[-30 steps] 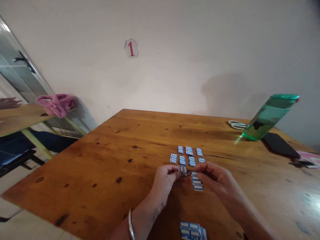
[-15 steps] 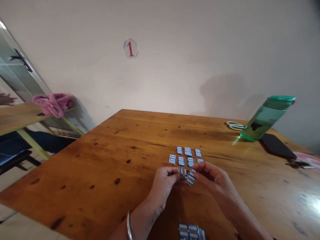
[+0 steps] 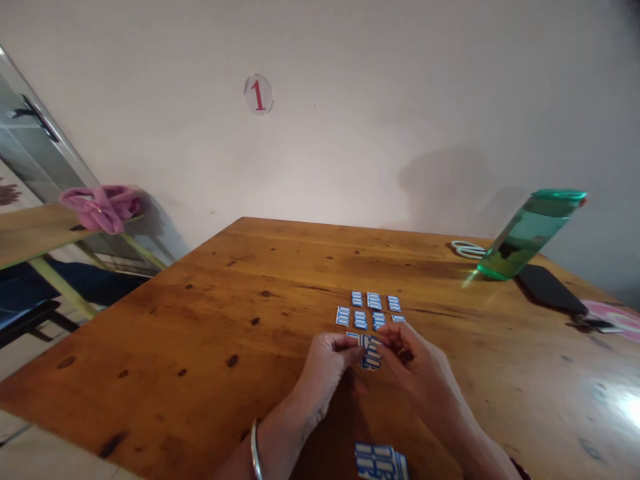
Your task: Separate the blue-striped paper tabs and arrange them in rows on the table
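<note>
Just above the table, my left hand [image 3: 320, 370] pinches small blue-and-white cards [image 3: 371, 353] between thumb and fingertips. From the other side, my right hand [image 3: 423, 367] has thumb and forefinger closed on the right edge of the cards, which overlap between both hands. How many are held I cannot make out. Beyond my fingers, several similar small piles [image 3: 373, 301] lie in two rows, one partly hidden behind my right hand. A thicker stack of blue-and-white cards [image 3: 380, 461] lies near the bottom of the view, between my forearms.
On the wooden table [image 3: 200, 320], a tilted green bottle [image 3: 533, 233] stands at the back right beside a white coiled cable [image 3: 467, 250] and a dark flat case [image 3: 550, 290]. Keys [image 3: 593, 323] lie farther right. Pink cloth [image 3: 103, 208] rests on another table at left.
My right hand has moved slightly left, bringing its tilted card more upright and over the cards in my left hand. My left hand has hardly moved.
</note>
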Action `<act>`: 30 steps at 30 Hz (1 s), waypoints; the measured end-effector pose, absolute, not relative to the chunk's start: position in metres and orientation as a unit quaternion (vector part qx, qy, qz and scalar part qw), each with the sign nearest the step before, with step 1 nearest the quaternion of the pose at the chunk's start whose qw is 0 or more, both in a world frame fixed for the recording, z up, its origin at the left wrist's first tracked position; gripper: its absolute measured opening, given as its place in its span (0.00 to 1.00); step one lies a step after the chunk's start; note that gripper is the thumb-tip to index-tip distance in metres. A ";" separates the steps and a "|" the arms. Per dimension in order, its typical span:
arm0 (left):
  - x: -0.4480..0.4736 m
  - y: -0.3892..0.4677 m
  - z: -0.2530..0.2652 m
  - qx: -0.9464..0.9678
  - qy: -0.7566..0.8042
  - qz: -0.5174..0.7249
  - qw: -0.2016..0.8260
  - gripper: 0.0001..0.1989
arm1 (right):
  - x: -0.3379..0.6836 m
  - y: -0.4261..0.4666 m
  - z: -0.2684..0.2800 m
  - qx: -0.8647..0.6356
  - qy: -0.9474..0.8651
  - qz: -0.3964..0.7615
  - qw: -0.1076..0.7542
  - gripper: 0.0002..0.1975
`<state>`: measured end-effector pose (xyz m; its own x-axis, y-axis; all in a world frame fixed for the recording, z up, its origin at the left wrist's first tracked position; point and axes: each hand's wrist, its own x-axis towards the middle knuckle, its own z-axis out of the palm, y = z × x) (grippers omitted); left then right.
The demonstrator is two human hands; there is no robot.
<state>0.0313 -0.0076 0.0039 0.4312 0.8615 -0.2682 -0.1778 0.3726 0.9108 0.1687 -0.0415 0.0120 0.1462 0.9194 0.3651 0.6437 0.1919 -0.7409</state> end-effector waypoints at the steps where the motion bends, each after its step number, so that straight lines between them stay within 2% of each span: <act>1: 0.031 -0.008 0.004 0.434 0.394 0.358 0.727 0.14 | 0.169 -0.042 0.012 -0.617 -0.636 0.148 0.439 0.03; 18: 0.032 -0.008 0.005 0.437 0.405 0.355 0.720 0.15 | 0.168 -0.042 0.006 -0.615 -0.665 0.102 0.412 0.02; 30: 0.032 -0.009 0.006 0.438 0.392 0.356 0.727 0.13 | 0.163 -0.045 0.011 -0.625 -0.664 0.114 0.395 0.02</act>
